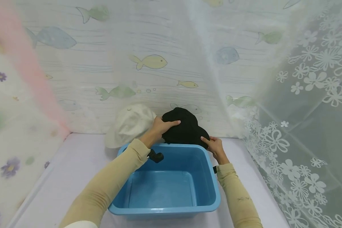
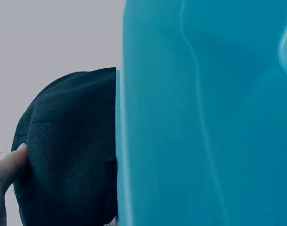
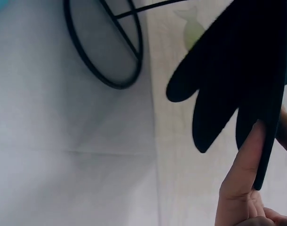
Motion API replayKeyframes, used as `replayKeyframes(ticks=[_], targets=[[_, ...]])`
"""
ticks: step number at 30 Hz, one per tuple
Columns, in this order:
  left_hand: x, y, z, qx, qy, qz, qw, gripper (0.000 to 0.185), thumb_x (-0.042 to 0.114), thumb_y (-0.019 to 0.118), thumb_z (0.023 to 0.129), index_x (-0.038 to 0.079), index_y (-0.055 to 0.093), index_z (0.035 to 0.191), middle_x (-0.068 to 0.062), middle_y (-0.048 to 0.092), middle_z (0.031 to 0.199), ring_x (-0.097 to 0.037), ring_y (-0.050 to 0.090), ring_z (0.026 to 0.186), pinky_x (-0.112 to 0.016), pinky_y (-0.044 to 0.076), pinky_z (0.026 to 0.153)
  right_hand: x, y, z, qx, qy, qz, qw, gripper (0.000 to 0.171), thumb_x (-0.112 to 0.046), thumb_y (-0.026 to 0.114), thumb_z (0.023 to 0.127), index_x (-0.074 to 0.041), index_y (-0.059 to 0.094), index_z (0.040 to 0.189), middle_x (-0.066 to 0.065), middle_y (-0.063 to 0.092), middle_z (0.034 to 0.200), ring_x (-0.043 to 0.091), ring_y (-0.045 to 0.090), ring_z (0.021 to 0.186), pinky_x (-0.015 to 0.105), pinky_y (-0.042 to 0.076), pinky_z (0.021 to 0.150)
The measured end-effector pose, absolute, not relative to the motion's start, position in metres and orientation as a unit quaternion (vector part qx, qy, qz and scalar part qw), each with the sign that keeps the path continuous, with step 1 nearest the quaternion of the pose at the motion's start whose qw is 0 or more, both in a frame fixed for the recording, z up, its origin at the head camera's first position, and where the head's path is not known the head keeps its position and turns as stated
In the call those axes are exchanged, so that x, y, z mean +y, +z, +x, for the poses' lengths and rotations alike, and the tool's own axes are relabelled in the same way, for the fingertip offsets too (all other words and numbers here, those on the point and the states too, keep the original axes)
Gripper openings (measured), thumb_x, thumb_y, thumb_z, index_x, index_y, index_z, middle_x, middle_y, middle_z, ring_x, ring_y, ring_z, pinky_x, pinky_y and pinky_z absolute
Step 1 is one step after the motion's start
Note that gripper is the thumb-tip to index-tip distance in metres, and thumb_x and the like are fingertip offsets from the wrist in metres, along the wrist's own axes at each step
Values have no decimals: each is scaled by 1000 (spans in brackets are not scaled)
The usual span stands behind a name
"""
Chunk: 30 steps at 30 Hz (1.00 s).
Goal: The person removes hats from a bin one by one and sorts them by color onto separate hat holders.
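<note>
Left hand (image 1: 159,126) gripping black cap (image 1: 183,128) crown, right hand (image 1: 215,146) pinching its brim, above blue tub (image 1: 208,202)

The tub (image 1: 171,186) sits on the desk (image 1: 74,164). The dark cap (image 1: 185,128) is at its 12 o'clock, the light cap (image 1: 129,125) at 11.

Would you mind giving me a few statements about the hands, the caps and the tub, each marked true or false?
1. Both hands hold the black cap. True: the left hand grips its crown, the right hand its brim.
2. The blue tub is full of clothes. False: nothing lies in it.
3. The white cap lies left of the black cap. True.
4. The black cap rests on the tub's floor. False: it is at the far rim.
5. The right hand grips the white cap. False: it touches only the black one.
</note>
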State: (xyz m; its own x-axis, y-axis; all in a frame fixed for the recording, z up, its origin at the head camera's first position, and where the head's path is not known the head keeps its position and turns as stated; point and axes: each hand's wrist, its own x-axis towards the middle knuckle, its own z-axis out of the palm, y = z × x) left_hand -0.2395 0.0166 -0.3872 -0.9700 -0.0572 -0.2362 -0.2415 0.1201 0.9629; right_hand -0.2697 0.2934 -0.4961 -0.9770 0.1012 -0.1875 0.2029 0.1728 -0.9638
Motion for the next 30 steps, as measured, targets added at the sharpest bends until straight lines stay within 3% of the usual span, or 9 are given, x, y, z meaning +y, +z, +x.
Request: replayKeyframes(ticks=[4, 13, 19, 30], targets=[[15, -392, -240, 733, 670, -101, 66, 91, 40, 83, 85, 0, 38, 153, -20, 47, 147, -37, 53, 130, -47, 47, 108, 295, -482, -274, 770, -627, 100, 55, 66, -24, 74, 95, 13, 47, 143, 29, 58, 132, 6, 66, 72, 20, 58, 66], [17, -399, -240, 742, 663, -90, 37, 82, 37, 82, 86, -1, 42, 146, -21, 50, 141, -36, 55, 124, -46, 49, 105, 303, -457, -283, 813, -573, 77, 68, 71, -25, 75, 93, 12, 43, 145, 31, 56, 136, 6, 66, 75, 25, 61, 73], [18, -397, -232, 753, 650, -99, 15, 79, 30, 83, 86, -4, 41, 144, -23, 48, 142, -38, 51, 128, -47, 46, 108, 300, -455, -286, 825, -554, 71, 85, 68, -25, 76, 93, 13, 45, 141, 29, 56, 129, 8, 66, 73, 28, 62, 74], [25, -399, -216, 771, 629, -101, 7, 92, 28, 83, 87, -5, 29, 153, -25, 35, 156, -40, 37, 145, -49, 36, 118, 300, -468, -280, 815, -562, 77, 124, 66, -25, 73, 95, 12, 43, 141, 20, 56, 116, 7, 64, 69, 24, 61, 69]])
